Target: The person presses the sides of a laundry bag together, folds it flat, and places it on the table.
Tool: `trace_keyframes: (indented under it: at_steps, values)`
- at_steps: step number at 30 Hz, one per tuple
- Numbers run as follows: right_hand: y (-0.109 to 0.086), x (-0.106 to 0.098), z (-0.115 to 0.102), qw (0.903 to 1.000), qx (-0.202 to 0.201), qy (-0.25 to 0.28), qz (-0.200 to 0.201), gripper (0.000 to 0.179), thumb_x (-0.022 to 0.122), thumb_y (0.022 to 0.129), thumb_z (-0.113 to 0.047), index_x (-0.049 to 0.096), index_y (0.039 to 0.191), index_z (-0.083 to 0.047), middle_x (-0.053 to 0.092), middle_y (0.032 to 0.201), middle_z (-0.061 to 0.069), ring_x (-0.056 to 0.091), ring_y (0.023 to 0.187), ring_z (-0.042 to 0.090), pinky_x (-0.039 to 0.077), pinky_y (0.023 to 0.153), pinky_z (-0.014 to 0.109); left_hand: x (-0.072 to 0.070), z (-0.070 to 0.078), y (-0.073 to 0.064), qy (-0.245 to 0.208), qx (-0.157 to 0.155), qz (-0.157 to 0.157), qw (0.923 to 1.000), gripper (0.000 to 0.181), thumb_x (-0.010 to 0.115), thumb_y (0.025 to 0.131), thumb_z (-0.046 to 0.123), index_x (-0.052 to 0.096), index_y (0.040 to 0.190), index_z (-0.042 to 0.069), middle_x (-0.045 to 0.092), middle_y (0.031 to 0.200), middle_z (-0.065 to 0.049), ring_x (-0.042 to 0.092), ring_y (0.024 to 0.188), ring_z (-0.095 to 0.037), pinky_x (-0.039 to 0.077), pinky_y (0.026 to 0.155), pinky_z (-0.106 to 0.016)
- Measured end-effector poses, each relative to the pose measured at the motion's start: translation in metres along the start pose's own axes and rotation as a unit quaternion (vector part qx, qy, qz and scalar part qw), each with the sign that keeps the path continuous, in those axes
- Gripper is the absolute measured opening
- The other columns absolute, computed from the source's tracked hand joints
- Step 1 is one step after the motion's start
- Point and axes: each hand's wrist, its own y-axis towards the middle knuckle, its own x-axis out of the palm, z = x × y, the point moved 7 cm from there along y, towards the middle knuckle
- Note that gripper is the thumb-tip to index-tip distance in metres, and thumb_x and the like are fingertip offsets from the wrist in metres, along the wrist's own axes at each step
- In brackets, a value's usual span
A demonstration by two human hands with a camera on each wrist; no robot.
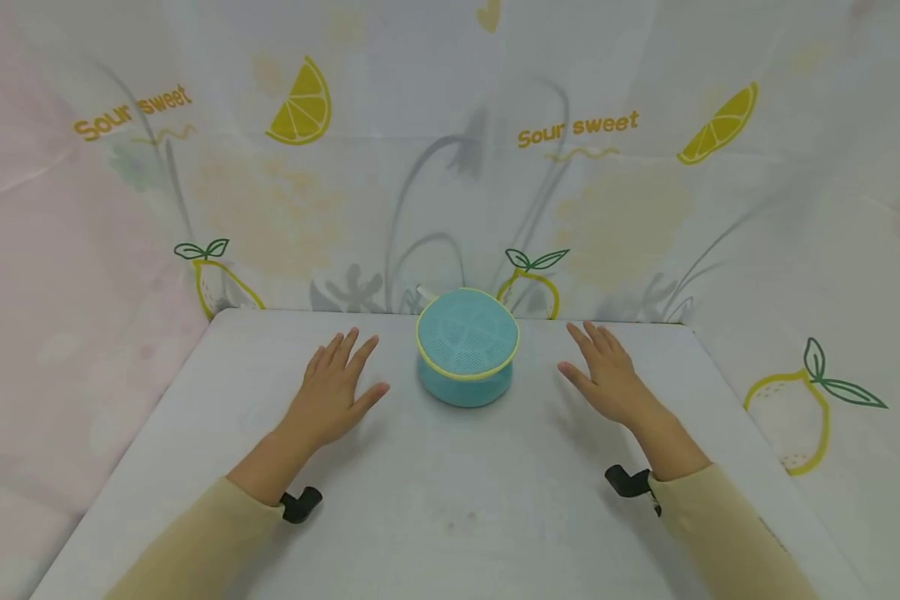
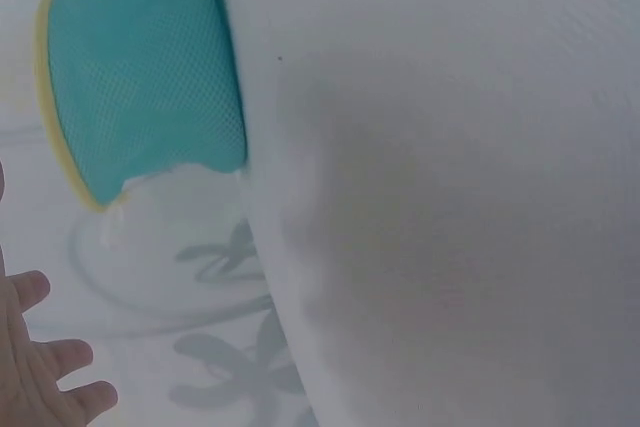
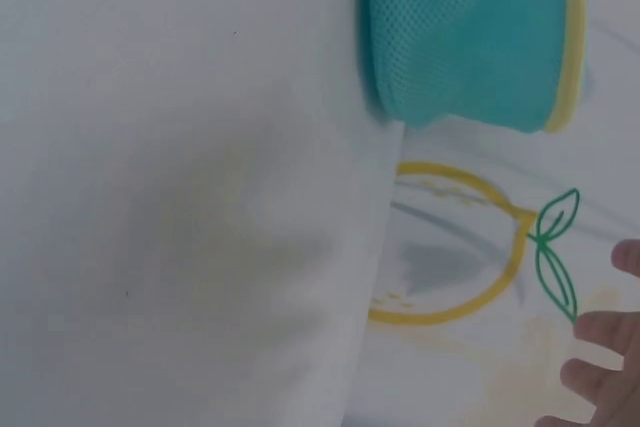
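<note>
A round teal mesh container with a yellow rim [image 1: 465, 333] stands near the table's back edge, its top facing up toward the head camera. In the left wrist view its mesh side [image 2: 145, 77] sags inward a little; the right wrist view shows part of the same mesh wall [image 3: 470, 37]. My left hand [image 1: 333, 392] hovers to the left of it with fingers spread, touching nothing. On the other side my right hand [image 1: 607, 379] is held above the table, fingers extended and apart from the container. Neither hand holds anything.
The white table [image 1: 457, 483] reaches back to a hanging curtain [image 1: 435, 167] printed with lemons and words. A black wrist mount [image 1: 302, 505] sticks out at the left cuff, and another black mount [image 1: 627, 482] at the right cuff.
</note>
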Motion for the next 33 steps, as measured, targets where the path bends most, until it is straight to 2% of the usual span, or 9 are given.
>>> trace_keyframes:
  at_steps: [6,13,20,26,33]
  values:
    - [0.005,0.006,-0.003,0.9995,0.002,0.028,0.015,0.067,0.047,0.106,-0.041,0.026,0.157,-0.003,0.02,0.159,0.031,0.014,0.147,0.05,0.013,0.115,0.066,0.004,0.007,0.007,-0.031,-0.003,0.008,0.9995,0.072,0.051,0.101,0.051,0.029,0.157,0.011,0.022,0.162,-0.023,0.016,0.149,-0.043,0.012,0.118,-0.06]
    - [0.008,0.012,-0.008,0.9969,0.002,0.075,0.024,0.064,0.047,0.106,-0.04,0.029,0.156,-0.004,0.021,0.16,0.028,0.013,0.147,0.049,0.016,0.114,0.067,0.007,0.016,0.015,-0.047,0.002,0.019,0.9987,0.071,0.049,0.102,0.051,0.029,0.157,0.01,0.025,0.161,-0.023,0.02,0.148,-0.042,0.014,0.119,-0.058]
    - [0.014,0.018,-0.019,0.9925,-0.001,0.118,0.034,0.061,0.047,0.107,-0.038,0.031,0.156,-0.005,0.024,0.159,0.025,0.016,0.146,0.048,0.018,0.113,0.067,0.011,0.024,0.025,-0.075,0.008,0.04,0.9963,0.068,0.048,0.104,0.048,0.03,0.156,0.008,0.028,0.159,-0.023,0.026,0.146,-0.042,0.021,0.115,-0.061]
    - [0.021,0.025,-0.026,0.9905,0.003,0.133,0.034,0.06,0.049,0.106,-0.036,0.032,0.156,-0.008,0.025,0.16,0.023,0.017,0.147,0.046,0.02,0.114,0.066,0.012,0.034,0.034,-0.112,0.012,0.052,0.9923,0.065,0.052,0.103,0.043,0.034,0.154,0.007,0.032,0.156,-0.025,0.03,0.143,-0.043,0.026,0.112,-0.063]
    - [0.03,0.035,-0.032,0.9883,0.011,0.147,0.037,0.057,0.05,0.106,-0.034,0.034,0.155,-0.009,0.027,0.159,0.023,0.019,0.147,0.044,0.021,0.114,0.065,0.023,0.038,0.043,-0.147,0.001,0.047,0.988,0.064,0.051,0.104,0.042,0.033,0.154,0.007,0.031,0.157,-0.025,0.03,0.144,-0.043,0.026,0.114,-0.061]
